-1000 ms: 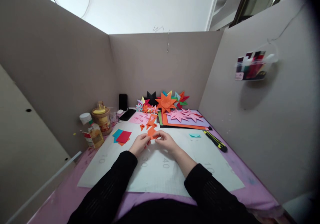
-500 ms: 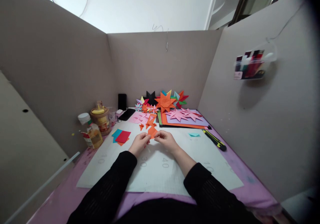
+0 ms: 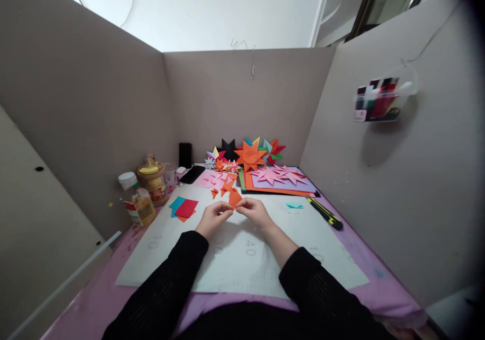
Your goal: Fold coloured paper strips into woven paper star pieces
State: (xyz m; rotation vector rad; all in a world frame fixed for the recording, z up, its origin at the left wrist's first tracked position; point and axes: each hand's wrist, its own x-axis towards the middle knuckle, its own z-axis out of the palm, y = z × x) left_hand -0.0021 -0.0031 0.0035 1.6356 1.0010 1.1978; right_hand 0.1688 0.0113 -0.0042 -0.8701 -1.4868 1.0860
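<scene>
Where our fingers (image 3: 226, 207) meet: we grasp the orange paper (image 3: 235, 198) by its near edge, the rest of it extending beyond our fingertips.
Left hand (image 3: 212, 220): pinching the paper's left side.
Right hand (image 3: 258, 214): pinching its right side, just beside the left.
Squares (image 3: 187, 208): left of our fingers, red uppermost, blue and orange showing from under it.
Orange pieces (image 3: 214, 193): just beyond our fingers, a little left.
Teal piece (image 3: 294, 205): right of our fingers, well apart.
Cutter (image 3: 325, 213): farther right of them.
Stars (image 3: 250, 154): well beyond our fingers, in several colours.
Sheet (image 3: 242, 277): white, beneath our hands, on the pink-covered surface (image 3: 382, 279).
</scene>
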